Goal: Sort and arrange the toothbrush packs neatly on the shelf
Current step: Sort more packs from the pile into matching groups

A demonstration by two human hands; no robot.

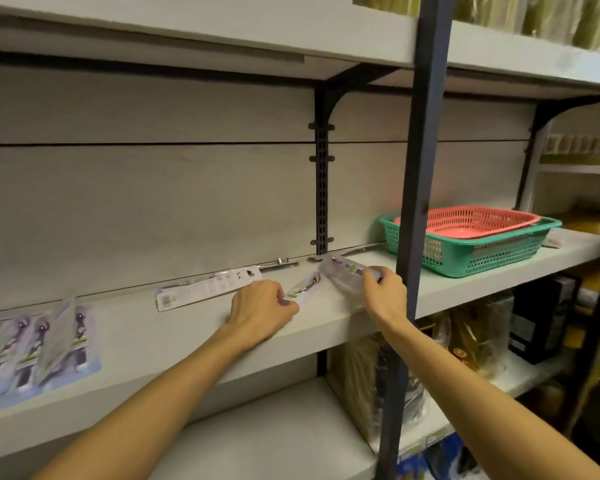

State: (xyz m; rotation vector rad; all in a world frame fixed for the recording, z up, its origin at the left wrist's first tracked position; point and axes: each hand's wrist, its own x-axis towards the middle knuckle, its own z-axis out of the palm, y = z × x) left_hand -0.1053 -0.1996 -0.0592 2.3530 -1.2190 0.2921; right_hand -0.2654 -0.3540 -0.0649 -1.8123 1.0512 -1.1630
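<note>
At the shelf's (187, 341) front edge, my left hand (262, 308) pinches one pack (303, 289) lying flat; my right hand (383, 292) holds another pack (343, 271) lifted, probably to join the row (39, 348) near the left end.

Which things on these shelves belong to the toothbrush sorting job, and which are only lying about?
Belongs to the job:
- clear blister toothbrush pack, held by right hand
- toothbrush pack under left hand
- white-backed pack lying face down
- row of purple toothbrush packs
- grey shelf board

Only lying about:
- red mesh basket nested in green mesh basket
- bagged goods on lower shelf
</note>
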